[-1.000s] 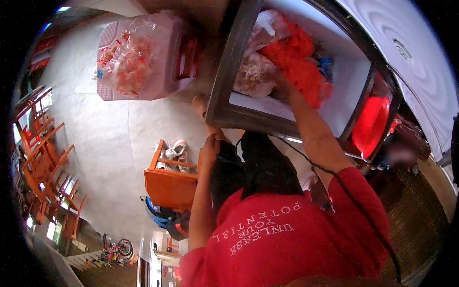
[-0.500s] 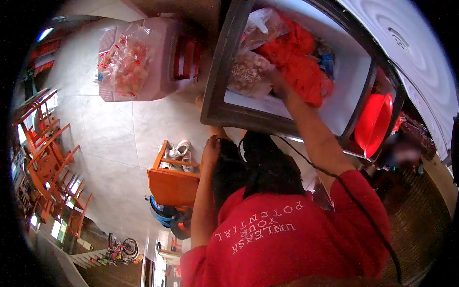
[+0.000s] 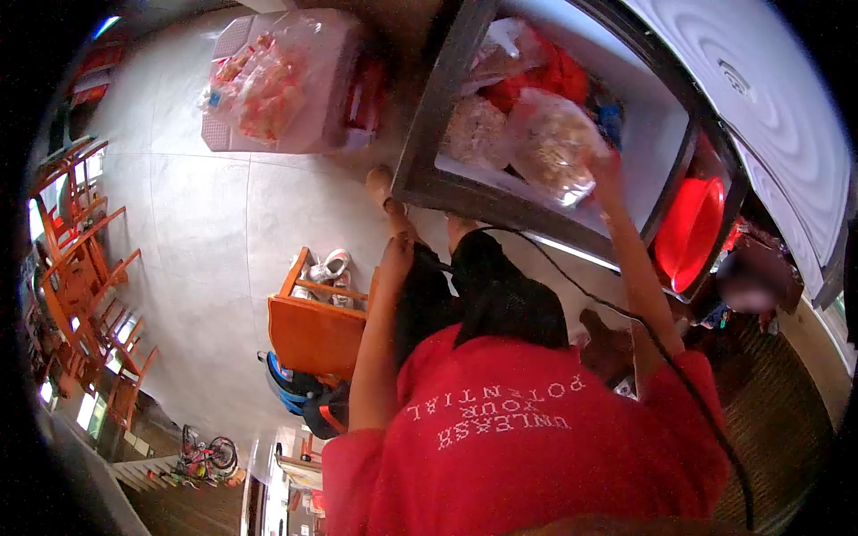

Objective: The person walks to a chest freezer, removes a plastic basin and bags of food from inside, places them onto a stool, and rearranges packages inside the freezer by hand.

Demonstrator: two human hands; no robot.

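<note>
My right hand grips the side of a clear plastic bag with pale, lumpy contents, inside the open chest freezer. Beside that bag, to its left, lies another pale-filled bag. Red bags show behind them, with a blue package at their right. My left hand rests at my knee, below the freezer's left corner; its fingers are too small and blurred to make out.
Filled clear bags lie on a pink plastic stool at upper left. A red basin sits at the freezer's right end. An orange wooden chair stands lower left, near white shoes. A black cable crosses my right arm.
My right hand has moved right and now holds a pale-filled bag raised over the red bags, covering part of them. My left hand stays at my knee. The view has shifted slightly.
</note>
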